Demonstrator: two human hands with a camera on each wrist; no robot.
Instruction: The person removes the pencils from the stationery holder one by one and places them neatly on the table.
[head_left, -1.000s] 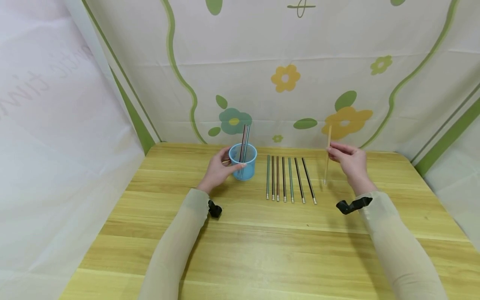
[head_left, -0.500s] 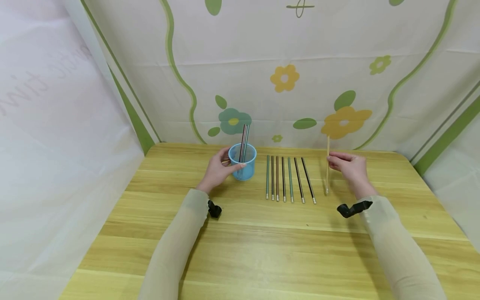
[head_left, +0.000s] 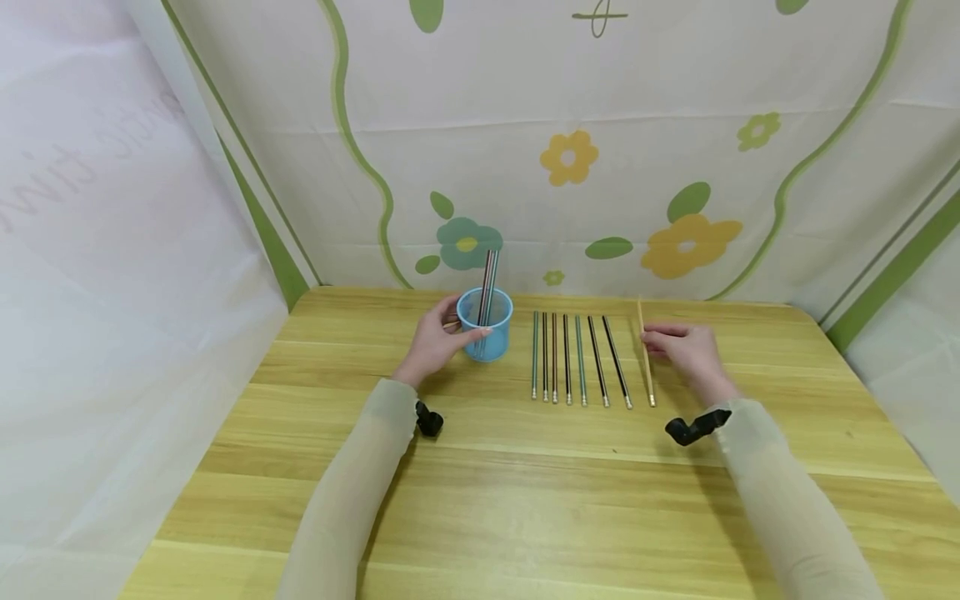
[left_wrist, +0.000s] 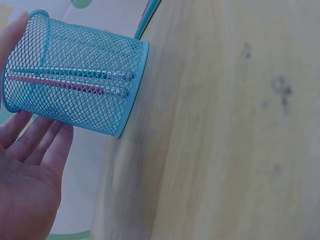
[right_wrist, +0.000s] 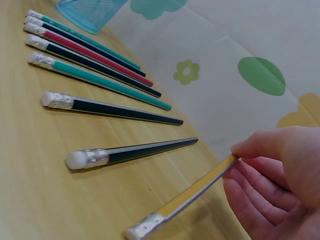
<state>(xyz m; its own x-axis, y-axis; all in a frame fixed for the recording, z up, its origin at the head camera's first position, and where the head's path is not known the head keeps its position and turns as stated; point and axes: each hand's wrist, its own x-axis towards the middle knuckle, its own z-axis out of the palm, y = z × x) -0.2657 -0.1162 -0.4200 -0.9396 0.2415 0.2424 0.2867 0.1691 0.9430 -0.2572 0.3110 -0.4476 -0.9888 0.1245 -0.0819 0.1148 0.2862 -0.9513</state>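
Observation:
My left hand [head_left: 435, 342] grips a light-blue mesh pencil cup [left_wrist: 75, 75] from its left side, thumb across the front. Several pencils [head_left: 488, 287] stand in the cup, leaning slightly right, their eraser ends down at its base. At the right, my right hand [head_left: 688, 354] pinches a yellow pencil [right_wrist: 197, 190] between thumb and fingers near its middle. This pencil slants low over the table, its white eraser end toward me. To its left lies a black pencil [right_wrist: 150, 151], the rightmost of a row, with a gap between the two.
Several green, black and red pencils [head_left: 567, 358] lie side by side between the cup and my right hand, erasers toward me. The wooden table [head_left: 487, 500] ends at a white curtain [head_left: 510, 167] printed with flowers, which stands close behind the cup and pencils.
My right hand has come down, toward me and slightly left, bringing the yellow pencil from nearly upright to low beside the row. The left hand and cup have stayed put.

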